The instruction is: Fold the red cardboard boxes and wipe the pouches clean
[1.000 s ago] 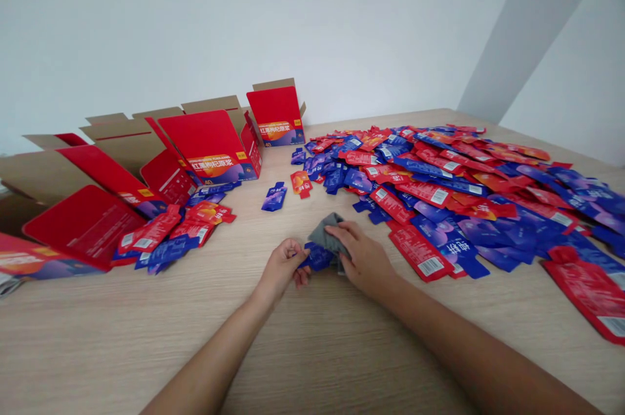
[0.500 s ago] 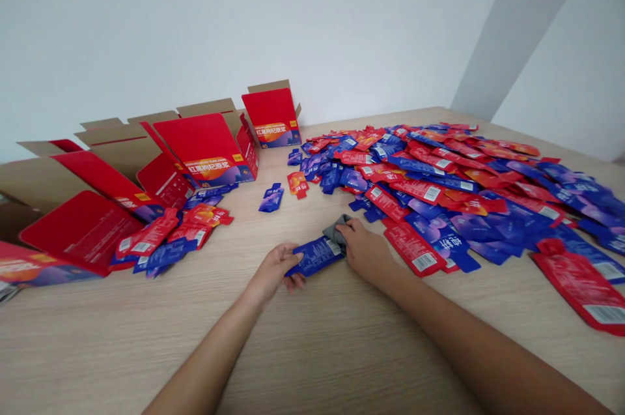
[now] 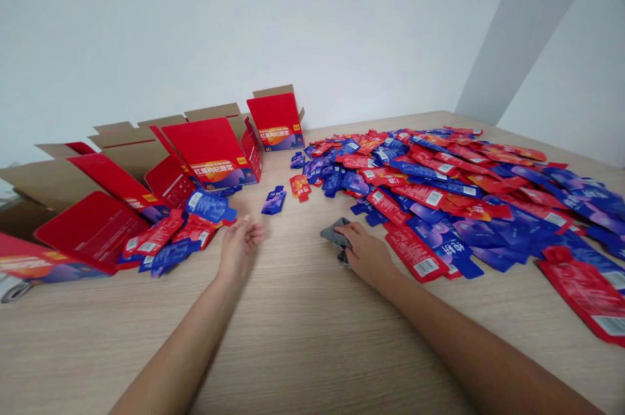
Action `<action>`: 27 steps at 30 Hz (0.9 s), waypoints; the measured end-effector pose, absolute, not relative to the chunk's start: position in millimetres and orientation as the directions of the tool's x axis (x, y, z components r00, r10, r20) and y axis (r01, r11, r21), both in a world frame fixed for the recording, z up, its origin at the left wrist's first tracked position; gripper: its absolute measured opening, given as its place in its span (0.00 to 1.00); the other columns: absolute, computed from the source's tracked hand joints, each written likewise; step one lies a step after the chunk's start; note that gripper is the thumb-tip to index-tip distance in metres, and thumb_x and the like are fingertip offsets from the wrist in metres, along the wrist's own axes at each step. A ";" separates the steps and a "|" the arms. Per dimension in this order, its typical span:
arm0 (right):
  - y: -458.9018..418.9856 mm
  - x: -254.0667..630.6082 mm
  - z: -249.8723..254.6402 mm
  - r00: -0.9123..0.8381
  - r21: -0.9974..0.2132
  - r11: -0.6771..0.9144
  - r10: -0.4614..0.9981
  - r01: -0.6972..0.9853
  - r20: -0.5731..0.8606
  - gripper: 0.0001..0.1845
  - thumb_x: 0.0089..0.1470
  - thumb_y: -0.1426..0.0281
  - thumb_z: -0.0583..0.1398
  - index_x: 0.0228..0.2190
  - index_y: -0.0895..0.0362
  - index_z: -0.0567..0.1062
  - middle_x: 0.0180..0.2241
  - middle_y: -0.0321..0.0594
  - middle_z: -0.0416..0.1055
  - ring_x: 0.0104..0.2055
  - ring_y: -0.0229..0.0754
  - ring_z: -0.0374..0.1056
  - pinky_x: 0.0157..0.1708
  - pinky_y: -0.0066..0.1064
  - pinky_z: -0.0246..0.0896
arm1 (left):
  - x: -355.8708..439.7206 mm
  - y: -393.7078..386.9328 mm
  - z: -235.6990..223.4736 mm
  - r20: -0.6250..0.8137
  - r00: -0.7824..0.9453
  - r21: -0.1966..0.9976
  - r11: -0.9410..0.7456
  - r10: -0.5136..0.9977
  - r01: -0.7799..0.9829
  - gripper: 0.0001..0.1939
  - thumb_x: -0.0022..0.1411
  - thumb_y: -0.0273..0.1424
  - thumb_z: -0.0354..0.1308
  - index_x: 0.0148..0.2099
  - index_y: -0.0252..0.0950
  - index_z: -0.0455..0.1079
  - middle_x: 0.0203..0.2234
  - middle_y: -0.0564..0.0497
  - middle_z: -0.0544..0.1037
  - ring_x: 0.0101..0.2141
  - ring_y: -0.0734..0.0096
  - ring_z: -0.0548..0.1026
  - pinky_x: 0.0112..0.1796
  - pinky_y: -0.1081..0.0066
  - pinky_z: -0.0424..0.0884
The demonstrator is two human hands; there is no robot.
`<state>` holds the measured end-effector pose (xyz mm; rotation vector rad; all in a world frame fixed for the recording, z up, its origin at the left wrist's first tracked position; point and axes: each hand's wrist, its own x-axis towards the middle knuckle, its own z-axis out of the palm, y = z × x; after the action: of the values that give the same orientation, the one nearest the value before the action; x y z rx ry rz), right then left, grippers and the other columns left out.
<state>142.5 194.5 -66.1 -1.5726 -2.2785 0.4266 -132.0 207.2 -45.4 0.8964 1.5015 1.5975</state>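
My left hand (image 3: pixel 240 242) holds nothing, its fingers loosely curled and apart, slightly blurred. Just beyond it a blue sachet (image 3: pixel 209 206) with a white label is over the small left heap, where red sachets (image 3: pixel 159 234) and other blue sachets (image 3: pixel 168 255) lie; I cannot tell whether it touches them. My right hand (image 3: pixel 366 250) grips a crumpled grey cloth (image 3: pixel 334 234) above the middle of the table. Close to its right side is a red sachet (image 3: pixel 415 251) with a barcode, at the near edge of a large mixed pile (image 3: pixel 439 187).
Open red cartons (image 3: pixel 209 151) stand in a row at the left, flaps raised. Another carton (image 3: pixel 276 122) stands further back by the wall. Between the cartons and the big pile lie a blue sachet (image 3: pixel 274 200) and an orange-red one (image 3: pixel 299 187). Under everything is a wooden table (image 3: pixel 293 337).
My left hand has moved left and let go of the blue sachet, which is now over the left heap. My right hand stays in about the same place with the cloth.
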 end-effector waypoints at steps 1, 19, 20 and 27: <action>195.3 141.6 -66.4 -0.330 -0.429 0.341 0.938 0.836 0.101 0.27 0.51 0.75 0.52 0.54 0.51 0.63 0.54 0.42 0.60 0.46 0.43 0.65 0.37 0.30 0.60 | -134.9 218.1 -50.9 0.000 -0.478 0.996 0.042 0.878 0.076 0.17 0.51 0.39 0.58 0.40 0.34 0.63 0.31 0.47 0.75 0.30 0.71 0.74 0.32 0.70 0.70; 199.3 145.4 -69.9 -0.279 -0.552 0.321 0.947 0.770 0.161 0.27 0.51 0.76 0.50 0.53 0.52 0.63 0.52 0.40 0.62 0.48 0.41 0.64 0.42 0.30 0.60 | -57.1 228.9 -41.1 0.082 0.164 0.340 -0.182 0.983 0.922 0.21 0.61 0.41 0.46 0.48 0.37 0.71 0.38 0.44 0.74 0.40 0.60 0.72 0.43 0.67 0.64; 198.9 145.1 -70.0 -0.273 -0.553 0.317 0.948 0.771 0.164 0.27 0.51 0.76 0.50 0.53 0.52 0.63 0.52 0.40 0.62 0.48 0.41 0.64 0.42 0.29 0.60 | -57.5 231.4 -42.1 0.106 0.131 0.327 -0.159 0.986 0.932 0.22 0.59 0.41 0.49 0.50 0.34 0.69 0.40 0.42 0.73 0.42 0.59 0.71 0.44 0.66 0.64; 197.4 145.1 -70.9 -0.279 -0.559 0.331 0.944 0.760 0.178 0.27 0.51 0.77 0.50 0.53 0.53 0.63 0.52 0.41 0.61 0.49 0.41 0.63 0.43 0.29 0.60 | -61.1 235.0 -39.9 -0.177 0.286 0.230 -0.243 0.942 0.942 0.32 0.43 0.49 0.60 0.48 0.35 0.68 0.46 0.41 0.68 0.50 0.50 0.64 0.47 0.64 0.61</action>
<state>145.1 197.4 -70.9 -1.4943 -2.1222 0.5088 -61.1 235.0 -39.9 2.2686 1.7201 -0.0032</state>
